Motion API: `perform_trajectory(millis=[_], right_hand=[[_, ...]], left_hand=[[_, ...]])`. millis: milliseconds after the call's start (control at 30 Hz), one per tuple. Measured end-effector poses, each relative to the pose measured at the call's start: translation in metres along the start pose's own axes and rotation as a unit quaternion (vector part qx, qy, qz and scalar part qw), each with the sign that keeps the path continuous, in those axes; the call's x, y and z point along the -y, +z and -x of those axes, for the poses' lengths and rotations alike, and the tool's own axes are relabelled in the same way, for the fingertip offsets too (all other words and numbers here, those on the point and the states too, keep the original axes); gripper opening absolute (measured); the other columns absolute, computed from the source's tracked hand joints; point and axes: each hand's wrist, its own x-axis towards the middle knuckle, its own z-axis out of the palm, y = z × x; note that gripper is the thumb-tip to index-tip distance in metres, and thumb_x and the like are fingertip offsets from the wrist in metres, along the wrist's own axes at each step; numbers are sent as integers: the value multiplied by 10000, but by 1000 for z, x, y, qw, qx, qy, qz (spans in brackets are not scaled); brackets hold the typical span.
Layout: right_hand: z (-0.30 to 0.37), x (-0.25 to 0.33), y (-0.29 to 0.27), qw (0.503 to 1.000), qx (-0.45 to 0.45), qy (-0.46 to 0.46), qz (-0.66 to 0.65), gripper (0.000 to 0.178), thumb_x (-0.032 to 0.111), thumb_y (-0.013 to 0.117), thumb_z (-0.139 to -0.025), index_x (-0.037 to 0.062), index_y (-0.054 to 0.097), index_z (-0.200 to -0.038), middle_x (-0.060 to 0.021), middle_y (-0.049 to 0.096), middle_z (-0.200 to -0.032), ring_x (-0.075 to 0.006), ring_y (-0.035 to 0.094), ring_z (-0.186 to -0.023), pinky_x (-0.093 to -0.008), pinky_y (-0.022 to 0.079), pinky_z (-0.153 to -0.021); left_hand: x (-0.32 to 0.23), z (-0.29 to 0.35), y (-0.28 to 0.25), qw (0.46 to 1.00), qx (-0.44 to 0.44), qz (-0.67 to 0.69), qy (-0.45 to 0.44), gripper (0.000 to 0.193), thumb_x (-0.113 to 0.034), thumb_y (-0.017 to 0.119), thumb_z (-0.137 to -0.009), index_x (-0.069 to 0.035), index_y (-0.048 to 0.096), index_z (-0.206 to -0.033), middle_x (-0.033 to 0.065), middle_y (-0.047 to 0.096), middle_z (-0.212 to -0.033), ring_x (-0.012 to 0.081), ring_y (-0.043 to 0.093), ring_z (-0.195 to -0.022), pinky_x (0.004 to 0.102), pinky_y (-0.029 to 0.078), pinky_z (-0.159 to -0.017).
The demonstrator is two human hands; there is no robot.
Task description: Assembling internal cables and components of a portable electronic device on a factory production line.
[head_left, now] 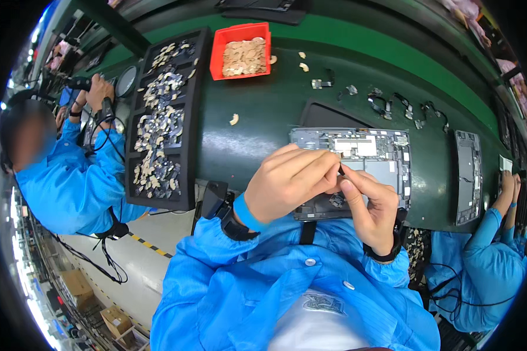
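Note:
My left hand (293, 175) and my right hand (373, 207) meet over an opened laptop base (386, 169) with its circuit board and battery showing. Both sets of fingertips are closed in a pinch around a small black part (341, 170). Its kind I cannot make out, as the fingers cover most of it. The near left portion of the laptop base is hidden under my hands. Behind the base lies a flat dark panel (328, 114), partly covered by it.
A black compartment tray (202, 117) of small pale and dark parts stands at left, near a red bin (218, 55) of tan pieces. Several small cable boards (380, 108) lie at the back right. Another laptop base (468, 175) stands right. Co-workers sit on both sides.

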Motion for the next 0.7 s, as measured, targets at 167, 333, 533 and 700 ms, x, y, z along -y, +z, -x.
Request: perform_trajectory(millis=[167, 333, 533, 700], right_hand=[[-12, -2, 8, 992, -81, 79, -51, 274, 107, 570, -1047, -5, 684, -1270, -92, 759, -975, -115, 692, -769, -205, 500, -557], [-34, -23, -3, 986, -73, 127, -85, 354, 81, 559, -1044, 10, 590, -1389, -101, 744, -1036, -77, 620, -736, -208, 484, -558], [-30, -25, 3, 982, -5, 139, -130, 252, 3, 591, -1009, -50, 603, -1255, -86, 733, -939, -83, 640, -810, -227, 529, -757], [-22, -17, -3, 993, 37, 114, -8, 130, 13, 640, -976, -64, 705, -1056, -123, 740, -901, -147, 706, -859, -278, 552, -766]], left_hand=[[55, -37, -27, 989, -41, -143, 2, 173, -72, 769, -805, -43, 725, -970, 96, 738, -902, 265, 720, -799, 377, 556, -670], [91, -68, -26, 962, -155, -225, -24, 276, -61, 720, -855, -88, 706, -1129, 70, 731, -1081, 344, 677, -1008, 434, 528, -893], [23, -12, 4, 993, 13, -51, 104, 337, -128, 791, -692, -168, 772, -1027, -30, 733, -1038, 205, 684, -914, 329, 459, -726], [29, -5, 13, 997, 37, 10, 72, 278, -142, 781, -762, -126, 766, -1039, -1, 743, -1062, 201, 692, -929, 316, 473, -715]])
